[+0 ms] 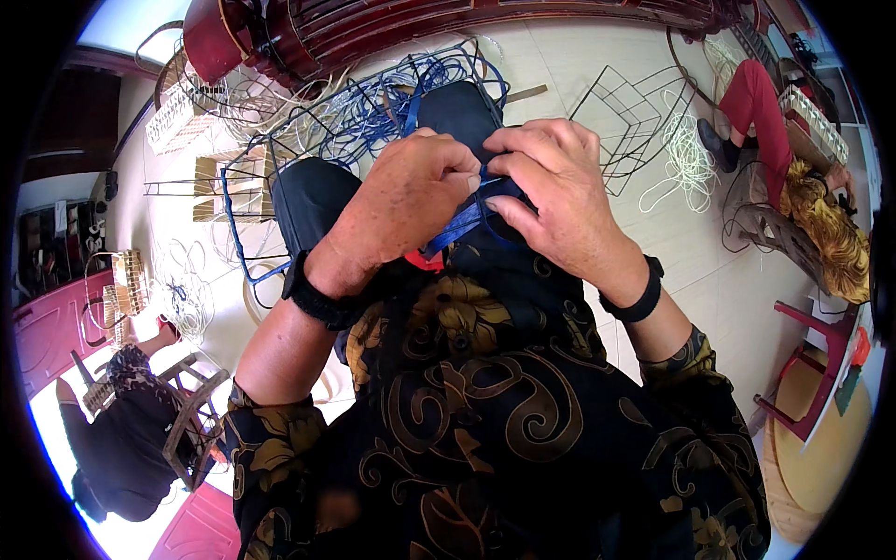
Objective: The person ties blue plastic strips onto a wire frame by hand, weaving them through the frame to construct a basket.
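Over my lap, my left hand (397,201) pinches thumb to finger at a flat blue plastic strip (457,227). Facing it, my right hand (565,191) has its fingers curled, thumb and fingertips on the same blue work. Part of the strip is hidden under the fingers, and its exact weave cannot be made out. A blue strand (413,112) runs up past my left hand. Left of my knee stands a wire frame (233,224) partly wrapped in blue. A small red thing (425,260) shows below the left hand.
Tangled blue strips (373,103) lie on the tiled floor ahead, before dark red wooden furniture (420,28). A bare wire frame (630,121) and a white cord coil (689,154) sit at right. Another person (826,224) sits far right, one more (131,439) at left.
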A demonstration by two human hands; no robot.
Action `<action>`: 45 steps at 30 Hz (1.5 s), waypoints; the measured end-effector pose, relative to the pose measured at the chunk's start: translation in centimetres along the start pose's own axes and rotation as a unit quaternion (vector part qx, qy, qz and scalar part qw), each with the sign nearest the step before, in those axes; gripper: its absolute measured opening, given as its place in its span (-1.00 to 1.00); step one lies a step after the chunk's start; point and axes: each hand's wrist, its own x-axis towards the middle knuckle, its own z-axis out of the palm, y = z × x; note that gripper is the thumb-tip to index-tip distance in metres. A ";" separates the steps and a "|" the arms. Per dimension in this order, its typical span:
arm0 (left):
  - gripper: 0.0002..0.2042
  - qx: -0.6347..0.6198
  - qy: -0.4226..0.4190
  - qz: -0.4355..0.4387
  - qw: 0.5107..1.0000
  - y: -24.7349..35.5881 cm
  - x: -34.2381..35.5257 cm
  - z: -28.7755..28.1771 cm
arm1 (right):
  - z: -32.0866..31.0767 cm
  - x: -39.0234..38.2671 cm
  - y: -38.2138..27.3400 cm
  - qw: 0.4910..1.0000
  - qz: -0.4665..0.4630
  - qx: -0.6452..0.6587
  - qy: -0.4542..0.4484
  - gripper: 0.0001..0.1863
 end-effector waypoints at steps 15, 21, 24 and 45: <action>-0.88 0.019 -0.015 -0.041 0.999 0.7 0.2 -0.2 | 2.5 -0.7 0.4 0.988 -0.016 0.008 0.153 -0.76; -0.90 0.000 0.031 -0.047 0.998 1.2 0.3 0.1 | 2.5 -0.5 0.8 0.989 -0.023 0.024 0.142 -0.76; -0.86 0.001 0.015 -0.067 0.998 1.0 0.2 0.2 | 2.4 -0.2 0.8 0.991 -0.024 0.034 0.131 -0.78; -0.86 -0.120 0.046 -0.085 0.988 0.6 -0.8 0.7 | 0.7 0.6 0.5 0.992 0.054 0.118 0.008 -0.92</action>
